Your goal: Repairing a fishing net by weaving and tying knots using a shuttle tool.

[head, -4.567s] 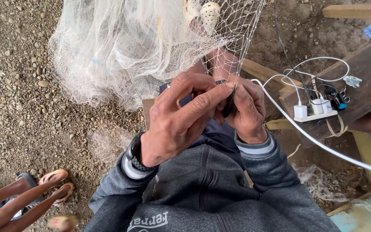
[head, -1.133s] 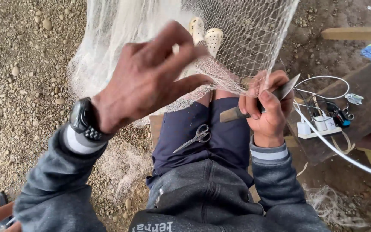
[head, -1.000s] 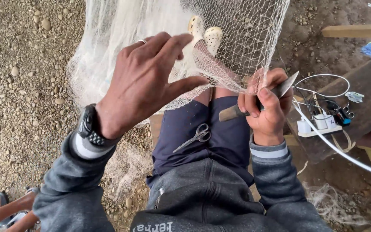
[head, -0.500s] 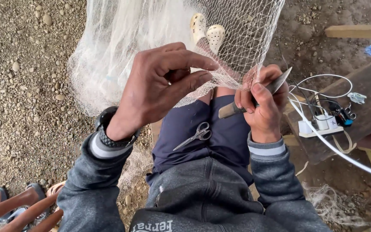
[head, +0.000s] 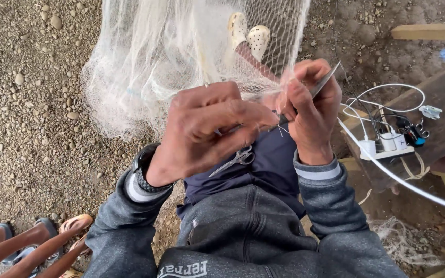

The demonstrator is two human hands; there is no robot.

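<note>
A pale fishing net hangs in front of me and drapes down over my knees. My left hand has its fingers pinched on a bit of the net's mesh, close against my right hand. My right hand grips a thin flat netting needle whose grey tip sticks up past my fingers. Small scissors lie on my lap on the dark shorts, just under my left hand.
Gravel ground lies to the left. Another person's legs and sandals are at the lower left. At the right, a wooden bench carries a white power strip with plugs, and white cables. My own pale clogs show through the net.
My left hand has come down from the raised net and moved right, closing its fingers on the mesh beside my right hand. My right hand still holds the needle.
</note>
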